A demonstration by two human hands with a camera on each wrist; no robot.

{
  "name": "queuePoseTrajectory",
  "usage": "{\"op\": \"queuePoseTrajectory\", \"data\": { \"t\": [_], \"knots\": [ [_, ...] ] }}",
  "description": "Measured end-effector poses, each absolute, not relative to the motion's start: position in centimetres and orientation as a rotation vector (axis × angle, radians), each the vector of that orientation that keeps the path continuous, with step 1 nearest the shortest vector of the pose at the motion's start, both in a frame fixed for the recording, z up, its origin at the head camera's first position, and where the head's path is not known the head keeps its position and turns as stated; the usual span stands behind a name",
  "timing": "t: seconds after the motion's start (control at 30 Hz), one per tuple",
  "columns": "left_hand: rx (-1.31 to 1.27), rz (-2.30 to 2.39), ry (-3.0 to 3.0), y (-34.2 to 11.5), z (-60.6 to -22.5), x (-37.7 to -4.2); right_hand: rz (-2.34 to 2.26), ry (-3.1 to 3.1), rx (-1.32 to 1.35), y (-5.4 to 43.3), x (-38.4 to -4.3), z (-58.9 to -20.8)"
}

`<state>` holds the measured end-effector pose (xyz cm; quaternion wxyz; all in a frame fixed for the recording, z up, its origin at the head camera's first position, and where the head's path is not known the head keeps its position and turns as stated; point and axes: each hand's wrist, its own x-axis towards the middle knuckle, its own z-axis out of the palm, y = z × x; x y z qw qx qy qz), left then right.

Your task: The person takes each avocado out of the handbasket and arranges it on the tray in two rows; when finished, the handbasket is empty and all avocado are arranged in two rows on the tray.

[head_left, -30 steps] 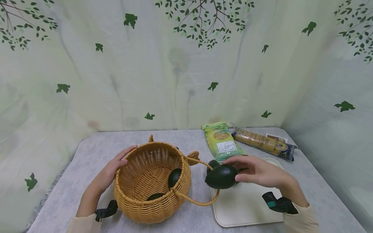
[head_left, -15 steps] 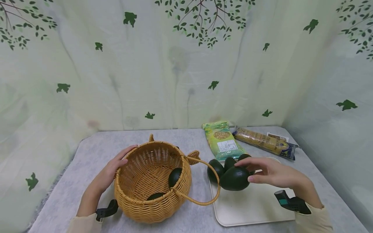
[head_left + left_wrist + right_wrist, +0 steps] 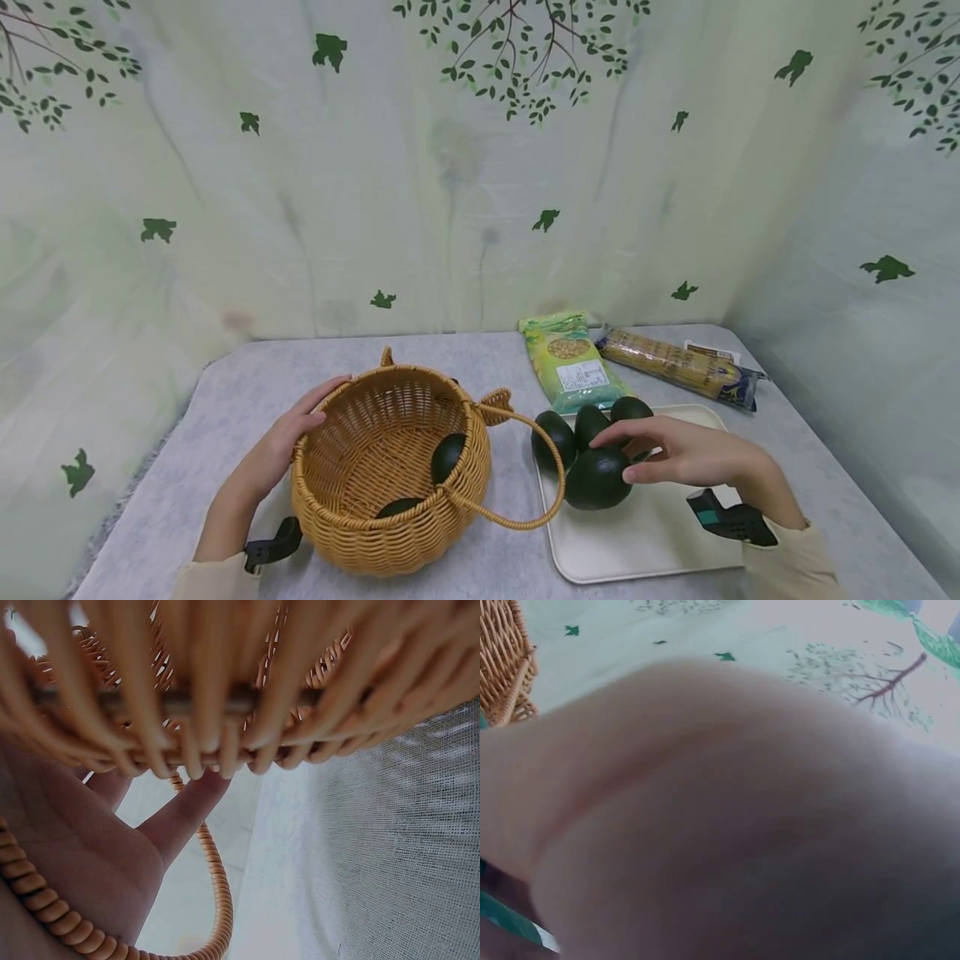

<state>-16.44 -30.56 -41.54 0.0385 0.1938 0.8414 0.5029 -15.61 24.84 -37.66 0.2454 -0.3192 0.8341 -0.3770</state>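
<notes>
My right hand (image 3: pixel 678 452) holds a dark green avocado (image 3: pixel 596 482) between thumb and fingers, low over the white tray (image 3: pixel 637 546). Behind it lie 3 more avocados, including one at the left (image 3: pixel 553 442) and one at the back (image 3: pixel 631 407). My left hand (image 3: pixel 288 437) rests against the left rim of a wicker basket (image 3: pixel 390 542), fingers nearly straight. In the left wrist view, a fingertip (image 3: pixel 217 780) touches the wicker from outside. Inside the basket, one avocado (image 3: pixel 448 458) leans at the right wall and another (image 3: pixel 399 506) is partly hidden by the near rim.
The basket's loop handle (image 3: pixel 517 525) reaches over the tray's left edge. A green-yellow bag (image 3: pixel 573 367) and a long clear packet (image 3: pixel 682 365) lie behind the tray. A wicker handle (image 3: pixel 221 900) hangs by my left palm. A patterned curtain (image 3: pixel 420 183) closes off the back.
My right hand has carried the avocado right from near the basket handle, then lowered it in front of the others on the tray. The left hand and basket stay put.
</notes>
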Motion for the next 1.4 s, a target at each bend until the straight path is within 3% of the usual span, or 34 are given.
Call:
{"op": "queuePoseTrajectory", "data": {
  "t": [1.4],
  "knots": [
    [0.62, 1.56, 2.563, -30.7, -41.8, -16.8, -1.016, 2.216, -0.92, 20.0, -16.7, -40.6]
  ]
}}
